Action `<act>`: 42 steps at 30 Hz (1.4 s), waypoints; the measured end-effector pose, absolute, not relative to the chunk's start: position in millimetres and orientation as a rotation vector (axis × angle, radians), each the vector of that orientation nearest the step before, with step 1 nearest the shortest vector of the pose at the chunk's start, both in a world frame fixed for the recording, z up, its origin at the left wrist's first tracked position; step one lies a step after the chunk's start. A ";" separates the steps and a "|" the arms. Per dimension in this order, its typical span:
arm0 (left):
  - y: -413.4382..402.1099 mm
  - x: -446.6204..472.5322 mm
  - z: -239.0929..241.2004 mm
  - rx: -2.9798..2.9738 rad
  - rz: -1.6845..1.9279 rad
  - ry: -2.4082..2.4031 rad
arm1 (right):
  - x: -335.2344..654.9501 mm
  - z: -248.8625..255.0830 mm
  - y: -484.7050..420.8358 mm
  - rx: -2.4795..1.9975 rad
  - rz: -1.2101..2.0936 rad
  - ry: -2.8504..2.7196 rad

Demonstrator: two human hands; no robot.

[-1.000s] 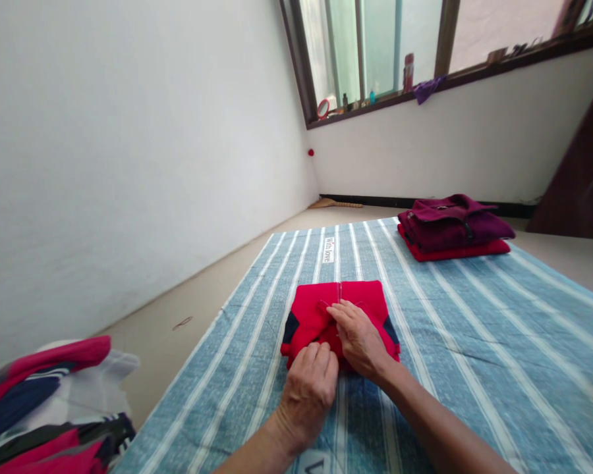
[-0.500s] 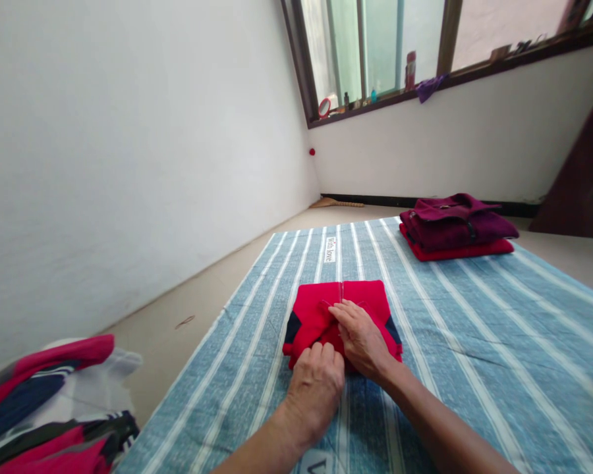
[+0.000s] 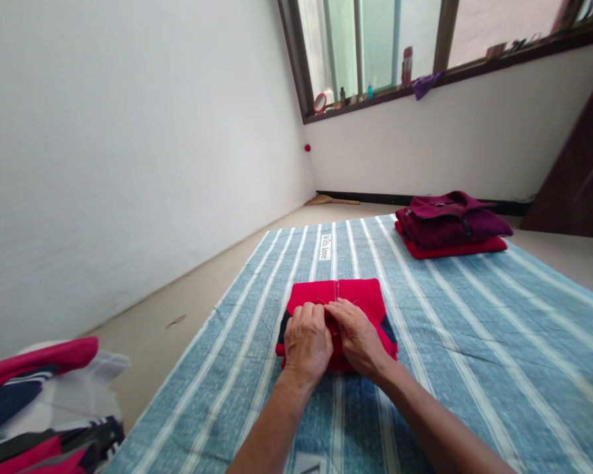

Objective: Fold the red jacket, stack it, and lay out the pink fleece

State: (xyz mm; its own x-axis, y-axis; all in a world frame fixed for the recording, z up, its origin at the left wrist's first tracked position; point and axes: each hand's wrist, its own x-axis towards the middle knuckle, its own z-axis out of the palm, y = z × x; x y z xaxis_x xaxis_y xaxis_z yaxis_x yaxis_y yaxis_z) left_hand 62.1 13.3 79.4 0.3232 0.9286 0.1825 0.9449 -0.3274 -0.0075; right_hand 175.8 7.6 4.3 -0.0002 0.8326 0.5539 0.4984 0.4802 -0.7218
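A red jacket [image 3: 360, 289] with navy side panels lies folded into a compact block on the striped bed cover. A seam or zip line runs down its middle at the far edge. My left hand [image 3: 309, 342] is closed on the left part of the collar area, its fingers curled over the cloth. Close beside it, my right hand [image 3: 358, 332] grips the right part, fingers together and bent at the tips. Both thumbs are mostly hidden, and the fingertips of the two hands nearly meet over the middle.
Folded purple and red garments [image 3: 452, 224] are stacked at the bed's far right. The blue striped cover [image 3: 227, 368] lies under everything. A loose heap of clothes [image 3: 39, 408] sits low on the left. Small items and a bottle [image 3: 407, 66] line the window sill; a broom [image 3: 332, 199] lies on the floor.
My left hand has moved forward from the jacket's near edge to the collar area, level with my right hand. My right hand stays nearly in place. The view has shifted slightly.
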 end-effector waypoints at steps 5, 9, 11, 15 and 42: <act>26.0 59.0 83.9 -2.553 -0.147 -1.742 | 176.6 1.3 8.7 -1.120 0.449 -1.555; 36.2 50.9 85.2 -2.626 -0.060 -1.697 | 178.4 2.0 8.5 -1.087 0.529 -1.445; 38.1 47.7 84.3 -2.656 -0.057 -1.665 | 179.8 3.9 7.8 -1.095 0.561 -1.395; 35.7 46.3 81.2 -2.677 -0.100 -1.631 | 181.4 6.1 5.5 -1.112 0.596 -1.322; 18.6 65.6 57.8 -2.442 -0.330 -1.673 | 189.3 22.6 -3.0 -1.644 -0.182 -1.732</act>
